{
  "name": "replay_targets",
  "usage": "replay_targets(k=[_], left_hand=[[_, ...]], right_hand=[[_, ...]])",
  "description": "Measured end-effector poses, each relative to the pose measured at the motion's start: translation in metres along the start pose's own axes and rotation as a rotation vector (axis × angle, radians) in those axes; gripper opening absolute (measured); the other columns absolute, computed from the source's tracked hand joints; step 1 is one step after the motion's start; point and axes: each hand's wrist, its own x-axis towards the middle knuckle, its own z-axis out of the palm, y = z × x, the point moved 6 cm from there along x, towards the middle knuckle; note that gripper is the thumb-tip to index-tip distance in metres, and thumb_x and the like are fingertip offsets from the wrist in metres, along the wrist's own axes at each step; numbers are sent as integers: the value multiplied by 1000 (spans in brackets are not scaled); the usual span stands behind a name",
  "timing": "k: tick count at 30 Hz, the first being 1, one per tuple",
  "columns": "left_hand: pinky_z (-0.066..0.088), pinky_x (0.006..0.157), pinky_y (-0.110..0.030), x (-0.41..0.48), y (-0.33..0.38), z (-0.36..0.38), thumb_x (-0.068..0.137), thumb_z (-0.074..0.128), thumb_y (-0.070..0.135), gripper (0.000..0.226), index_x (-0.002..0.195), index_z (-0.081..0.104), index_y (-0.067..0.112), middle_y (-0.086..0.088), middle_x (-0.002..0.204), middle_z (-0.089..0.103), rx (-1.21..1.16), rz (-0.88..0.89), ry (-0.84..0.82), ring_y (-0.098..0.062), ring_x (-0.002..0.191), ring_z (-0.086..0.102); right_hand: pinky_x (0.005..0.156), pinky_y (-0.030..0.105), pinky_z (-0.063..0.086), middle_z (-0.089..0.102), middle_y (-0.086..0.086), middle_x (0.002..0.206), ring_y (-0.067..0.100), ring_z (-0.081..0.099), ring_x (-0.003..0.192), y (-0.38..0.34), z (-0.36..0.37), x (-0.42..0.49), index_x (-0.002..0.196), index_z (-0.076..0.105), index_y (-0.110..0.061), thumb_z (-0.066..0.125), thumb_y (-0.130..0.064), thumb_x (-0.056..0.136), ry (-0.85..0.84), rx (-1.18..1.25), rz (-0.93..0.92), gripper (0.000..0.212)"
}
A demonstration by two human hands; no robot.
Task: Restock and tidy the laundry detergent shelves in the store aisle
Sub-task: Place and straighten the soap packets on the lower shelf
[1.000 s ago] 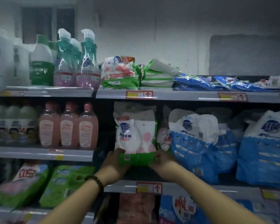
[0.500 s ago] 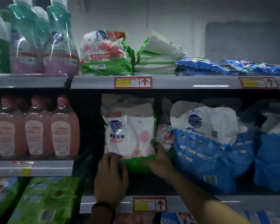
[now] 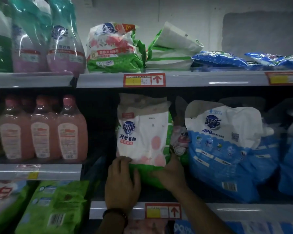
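Open gap (image 3: pixel 100 132) left of the white-green bag (image 3: pixel 142 137); blue bag (image 3: pixel 218 149) crowds its right.

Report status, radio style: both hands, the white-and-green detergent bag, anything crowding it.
Holding lower corners: left hand, right hand. Upright on shelf: white-and-green detergent bag. Crowding its right: blue bag.
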Motion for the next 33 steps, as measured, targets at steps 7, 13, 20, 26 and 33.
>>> replay_targets(k=[7,13,20,26,33], left_hand=[[56,84,-36,-1,-4,-2,98,44,48,39,120,63,22,4,120,64,-103,-9,6,-20,102,65],[53,99,-34,-4,-12,-3,91,48,62,63,132,66,17,-3,132,71,-208,-67,-7,-22,116,68],[56,86,-30,-1,-5,-18,83,57,74,54,121,61,36,15,113,72,-331,-138,-115,-6,101,68],[61,84,-36,17,33,-5,66,83,75,77,117,48,29,5,114,67,-553,-417,-240,-12,101,70],[49,69,-5,19,23,-31,105,61,25,14,118,67,26,10,98,73,-614,-343,-122,10,85,69]], right_hand=[[86,39,55,52,-3,117,18,57,107,-21,18,-64,133,44,-25,67,-81,68,336,-601,-146,89],[87,34,54,48,-16,113,9,54,105,-18,15,-77,128,50,-36,69,-53,76,92,-377,-298,59],[73,28,46,55,-14,104,10,60,95,-18,11,-79,118,57,-33,72,-38,90,165,-364,-353,32],[86,40,57,60,-6,113,14,60,103,-24,29,-93,126,63,-27,66,-25,92,186,-321,-396,35],[94,27,54,58,-17,120,-1,59,110,-28,12,-94,124,60,-43,72,-26,93,-54,-208,-440,36]])
